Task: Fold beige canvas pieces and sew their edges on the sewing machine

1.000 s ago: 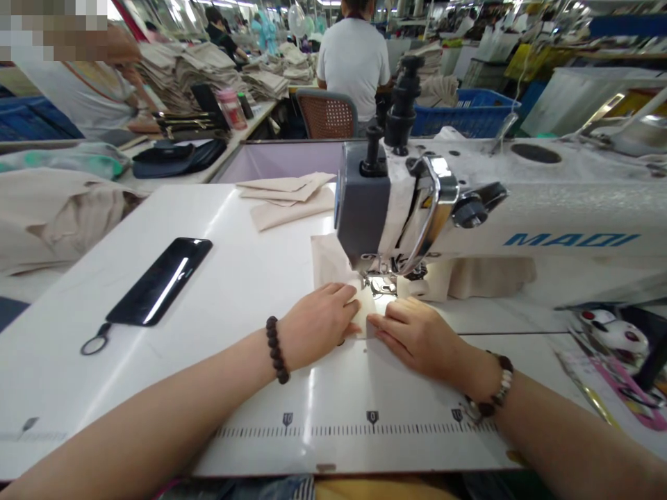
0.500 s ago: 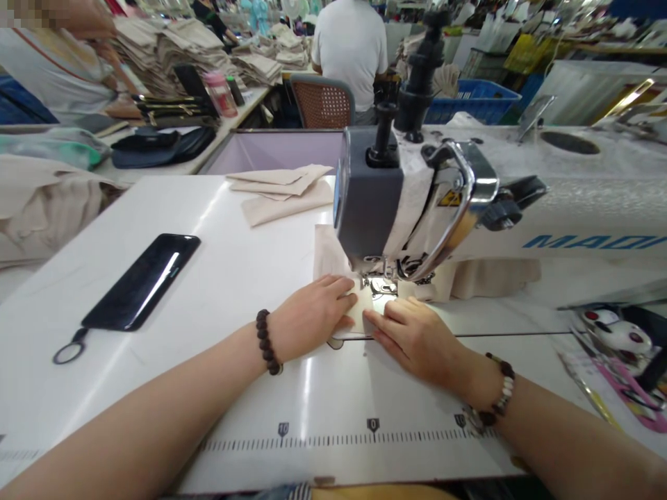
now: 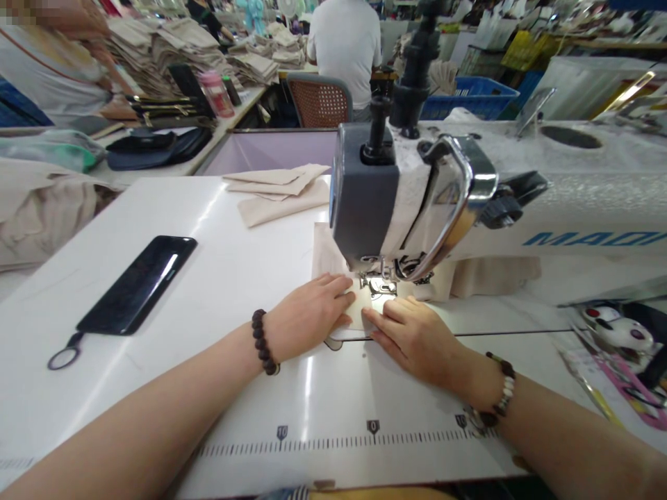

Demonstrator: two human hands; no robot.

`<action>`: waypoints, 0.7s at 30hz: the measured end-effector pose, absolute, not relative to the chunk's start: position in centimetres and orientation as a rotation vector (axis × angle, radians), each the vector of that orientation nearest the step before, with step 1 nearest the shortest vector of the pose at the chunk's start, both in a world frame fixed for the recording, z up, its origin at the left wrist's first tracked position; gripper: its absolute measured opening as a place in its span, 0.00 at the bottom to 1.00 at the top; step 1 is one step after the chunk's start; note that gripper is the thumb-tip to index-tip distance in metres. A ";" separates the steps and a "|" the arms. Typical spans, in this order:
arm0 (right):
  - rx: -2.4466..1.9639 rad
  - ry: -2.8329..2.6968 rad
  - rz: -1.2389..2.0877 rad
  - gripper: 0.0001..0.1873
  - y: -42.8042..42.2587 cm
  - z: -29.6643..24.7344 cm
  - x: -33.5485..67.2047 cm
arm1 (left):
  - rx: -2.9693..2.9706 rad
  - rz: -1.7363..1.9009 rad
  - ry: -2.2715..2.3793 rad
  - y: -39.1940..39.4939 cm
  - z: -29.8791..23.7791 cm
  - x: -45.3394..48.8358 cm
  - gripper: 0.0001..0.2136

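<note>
A beige fabric piece (image 3: 326, 250) lies flat under the head of the sewing machine (image 3: 365, 194); its near end shows between my hands. My left hand (image 3: 313, 310) rests on its left part with fingers stretched out, pressing from above. From the right, my right hand (image 3: 417, 340) touches the fabric's edge with the index fingertip. Its thumb lies apart from that finger, and the others are partly bent. Just beyond both hands are the presser foot and the metal needle plate (image 3: 383, 287). The needle's tip is too small to make out.
A black phone (image 3: 138, 285) with a ring strap lies on the white table (image 3: 219, 347) at left. Folded beige pieces (image 3: 281, 198) lie behind the machine head's left side. Pink-handled scissors (image 3: 630, 385) are at right. Two co-workers sit beyond, near stacked fabric (image 3: 171, 52).
The view has shifted very slightly. Both hands keep nearly the same place on the fabric, and no clear movement of the fabric shows.
</note>
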State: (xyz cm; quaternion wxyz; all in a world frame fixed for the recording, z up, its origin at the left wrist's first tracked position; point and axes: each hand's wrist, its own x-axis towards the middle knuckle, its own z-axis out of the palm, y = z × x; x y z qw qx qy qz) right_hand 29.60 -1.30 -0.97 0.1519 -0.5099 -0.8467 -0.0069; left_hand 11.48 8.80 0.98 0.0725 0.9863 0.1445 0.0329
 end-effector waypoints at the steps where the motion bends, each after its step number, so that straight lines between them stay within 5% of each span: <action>1: -1.471 -2.421 -0.020 0.17 -1.3 -1.0 29.6 | 2.968 0.113 0.414 8.8 1.0 11.5 0.08; 21: -1.638 -2.355 -0.104 0.17 -0.5 -1.1 29.5 | 2.986 0.154 0.471 9.6 0.5 12.4 0.08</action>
